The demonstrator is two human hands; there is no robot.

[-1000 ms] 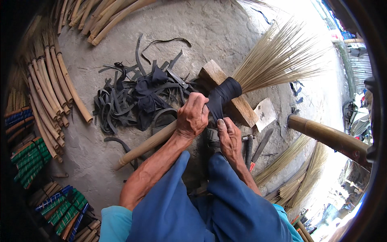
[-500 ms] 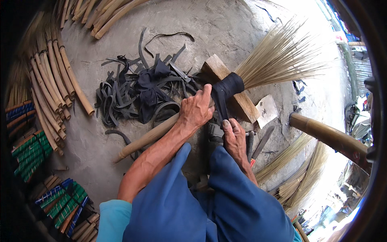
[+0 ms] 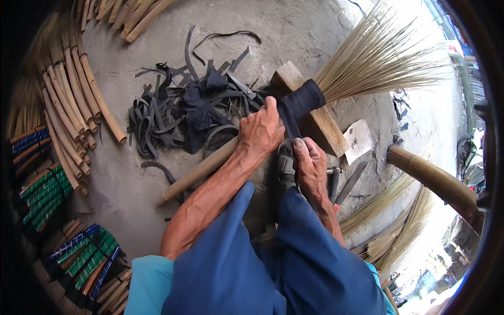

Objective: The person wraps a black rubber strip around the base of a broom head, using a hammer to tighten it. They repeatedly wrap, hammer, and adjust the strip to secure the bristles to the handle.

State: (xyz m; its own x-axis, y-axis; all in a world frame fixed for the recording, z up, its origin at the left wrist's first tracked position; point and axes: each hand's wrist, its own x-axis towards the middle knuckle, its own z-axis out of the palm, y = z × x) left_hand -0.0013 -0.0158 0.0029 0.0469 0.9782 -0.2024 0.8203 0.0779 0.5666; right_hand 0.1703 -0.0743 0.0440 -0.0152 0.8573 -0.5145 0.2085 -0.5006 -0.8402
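A straw broom with a pale wooden handle (image 3: 202, 170) lies slantwise across the middle of the concrete floor, its fan of stiff straw bristles (image 3: 375, 58) pointing far right and its black-bound neck (image 3: 302, 100) propped on a rough wooden block (image 3: 320, 123), which seems to lift the neck so a strip can pass around it. The left hand (image 3: 260, 131) is clenched around the handle just below the binding, apparently to steady it, while the right hand (image 3: 311, 163) pinches a black rubber strip (image 3: 290, 123) running taut from the neck. A loose heap of black rubber strips (image 3: 184, 113) lies just left within reach, a knife (image 3: 350, 181) rests near right, and bare wooden handles (image 3: 73, 105) are stacked along the left edge.
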